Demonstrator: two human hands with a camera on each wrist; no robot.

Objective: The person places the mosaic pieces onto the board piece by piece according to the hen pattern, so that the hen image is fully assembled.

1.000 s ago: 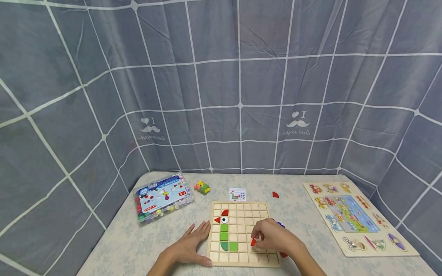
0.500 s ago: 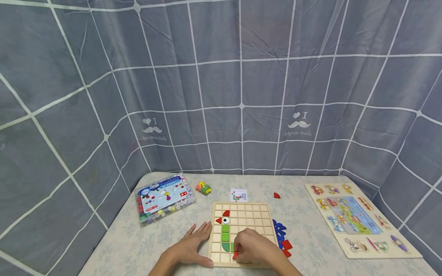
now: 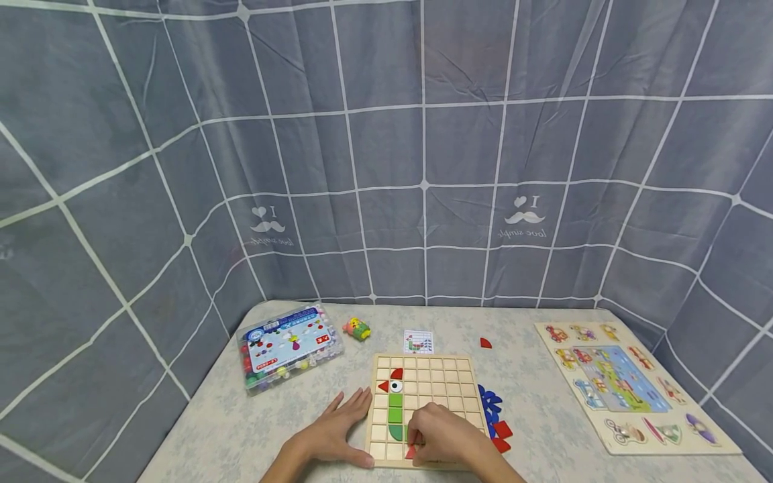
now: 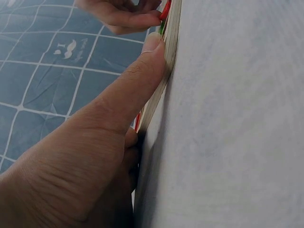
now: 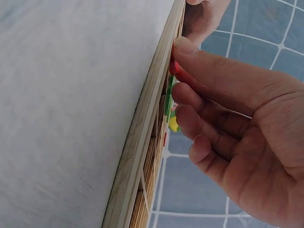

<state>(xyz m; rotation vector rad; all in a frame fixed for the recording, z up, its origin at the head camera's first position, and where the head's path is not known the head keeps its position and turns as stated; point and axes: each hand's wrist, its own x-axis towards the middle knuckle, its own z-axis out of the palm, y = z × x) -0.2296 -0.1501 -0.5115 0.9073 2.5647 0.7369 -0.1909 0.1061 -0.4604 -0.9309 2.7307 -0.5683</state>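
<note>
A wooden grid board [image 3: 448,388] lies on the table. Flat against its left edge rests my left hand [image 3: 334,433], fingers spread and thumb at the front-left corner; its thumb [image 4: 135,78] presses the board's side in the left wrist view. My right hand [image 3: 445,435] is low over the front rows, pinching a small red tile [image 3: 411,453] between thumb and fingertips, right at the board's surface. Fingers partly cover that tile [image 5: 174,67]. Up the left columns run a red quarter-round tile [image 3: 396,373], a red triangle [image 3: 384,386], a round eye tile [image 3: 396,386] and several green tiles [image 3: 394,415].
Blue leaf-shaped pieces [image 3: 491,401] and red tiles [image 3: 502,429] lie along the board's right side. Behind it are a pattern card [image 3: 419,342] and a red quarter-round piece [image 3: 486,343]. A bead box [image 3: 290,345], small toy [image 3: 357,329] and picture puzzle [image 3: 634,386] stand farther out.
My right hand has moved left across the board with the red tile, down to the front row beside the green tiles, then stayed nearly still. The left hand has kept its place.
</note>
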